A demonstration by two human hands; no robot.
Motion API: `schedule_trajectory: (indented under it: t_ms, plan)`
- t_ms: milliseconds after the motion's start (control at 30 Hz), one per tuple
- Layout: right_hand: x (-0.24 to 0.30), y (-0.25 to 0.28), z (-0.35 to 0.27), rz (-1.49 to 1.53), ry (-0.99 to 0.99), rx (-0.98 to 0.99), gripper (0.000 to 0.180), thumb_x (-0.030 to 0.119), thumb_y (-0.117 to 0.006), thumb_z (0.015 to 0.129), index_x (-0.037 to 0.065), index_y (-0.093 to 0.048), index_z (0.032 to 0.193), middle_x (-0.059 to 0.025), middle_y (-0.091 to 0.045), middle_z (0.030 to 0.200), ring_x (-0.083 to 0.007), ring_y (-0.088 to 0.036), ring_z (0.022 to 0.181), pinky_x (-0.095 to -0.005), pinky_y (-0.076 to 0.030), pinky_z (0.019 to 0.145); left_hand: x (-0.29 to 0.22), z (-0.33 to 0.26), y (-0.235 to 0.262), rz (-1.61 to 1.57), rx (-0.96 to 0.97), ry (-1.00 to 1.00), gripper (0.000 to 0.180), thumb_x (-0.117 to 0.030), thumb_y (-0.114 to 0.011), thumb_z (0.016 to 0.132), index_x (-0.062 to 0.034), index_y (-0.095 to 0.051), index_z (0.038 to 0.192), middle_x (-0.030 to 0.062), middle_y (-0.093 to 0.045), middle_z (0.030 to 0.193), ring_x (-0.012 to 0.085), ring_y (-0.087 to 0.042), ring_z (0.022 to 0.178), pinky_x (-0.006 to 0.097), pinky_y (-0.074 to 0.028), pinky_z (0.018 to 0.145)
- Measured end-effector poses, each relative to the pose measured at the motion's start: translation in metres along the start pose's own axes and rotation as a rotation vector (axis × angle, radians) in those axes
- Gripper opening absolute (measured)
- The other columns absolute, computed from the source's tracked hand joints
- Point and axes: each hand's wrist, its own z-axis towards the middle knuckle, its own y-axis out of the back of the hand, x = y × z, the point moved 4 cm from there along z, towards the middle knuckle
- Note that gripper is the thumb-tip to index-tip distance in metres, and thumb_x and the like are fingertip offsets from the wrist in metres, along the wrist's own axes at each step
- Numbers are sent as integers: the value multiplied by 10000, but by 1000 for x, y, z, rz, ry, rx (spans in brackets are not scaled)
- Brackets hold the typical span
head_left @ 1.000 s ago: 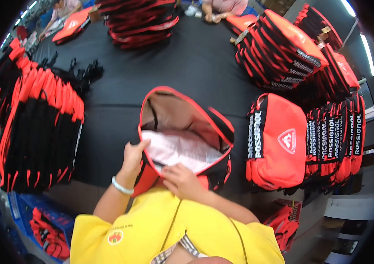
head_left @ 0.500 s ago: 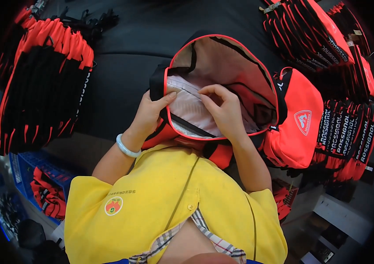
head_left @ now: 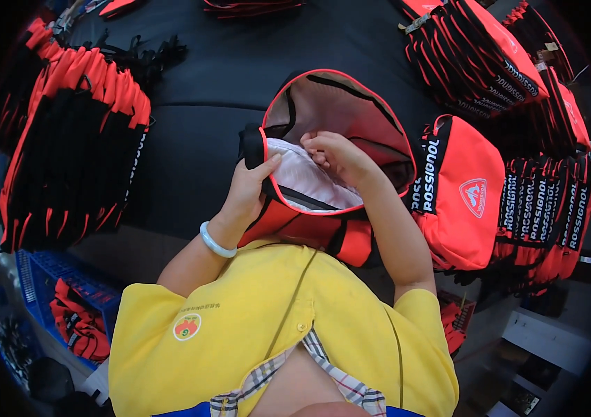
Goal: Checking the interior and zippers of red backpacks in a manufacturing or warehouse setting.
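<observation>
A red and black bag point(head_left: 300, 234) lies in front of me, its wide mouth opened toward me and edged in bright red. Pale striped lining point(head_left: 295, 165) shows inside. My left hand point(head_left: 248, 189) grips the left rim of the mouth, thumb on the inside and fingers behind the fabric. Within the opening, my right hand point(head_left: 340, 158) is closed, its fingertips bunched together above the lining. Whatever those fingertips hold, if anything, is too small to make out.
Beside the bag on the right stands another red and black bag point(head_left: 468, 198). Stacks of similar bags rise at the left point(head_left: 73, 146) and far right point(head_left: 472, 59) of the black table point(head_left: 191, 139). A blue crate point(head_left: 35, 278) holding red pieces sits low at left.
My right hand has drawn its fingers together and turned over the lining. My left hand stays on the rim. The view has shifted, showing more of the table's far side.
</observation>
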Motion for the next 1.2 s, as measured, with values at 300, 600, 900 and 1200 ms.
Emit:
schedule_trajectory:
  t_ms: [300, 600, 900, 1200]
  plan:
    - [-6, -1, 7, -164, 91, -56, 178, 146, -723, 829, 87, -655, 982, 30, -608, 833, -44, -513, 718, -204, -398, 618, 4, 0, -3, -19, 42, -11, 184, -49, -666, 933, -5, -650, 1111, 68, -696, 993, 176, -685, 913, 327, -556, 860]
    - [-35, 8, -15, 160, 247, -2, 183, 74, -632, 923, 50, -612, 1104, -6, -635, 945, -66, -577, 806, -195, -455, 703, -5, -13, -3, 62, 36, -18, 241, -22, -668, 916, 17, -631, 1151, 87, -691, 1055, 190, -682, 956, 340, -546, 894]
    - [-15, -9, -40, 262, 266, -91, 225, 234, -510, 1052, 34, -609, 1072, -92, -668, 1081, -197, -666, 1047, -304, -534, 886, -8, -14, -5, 87, 24, -36, 288, -8, -655, 900, 27, -611, 1183, 89, -679, 1077, 191, -673, 974, 329, -536, 907]
    - [-12, -72, -84, 674, 488, 350, 320, 323, -436, 1077, 51, -576, 982, -70, -610, 945, -185, -585, 854, -317, -470, 798, -6, -16, 4, 81, 60, -27, 298, 6, -613, 871, 0, -609, 1169, 52, -664, 1067, 156, -657, 967, 306, -530, 875]
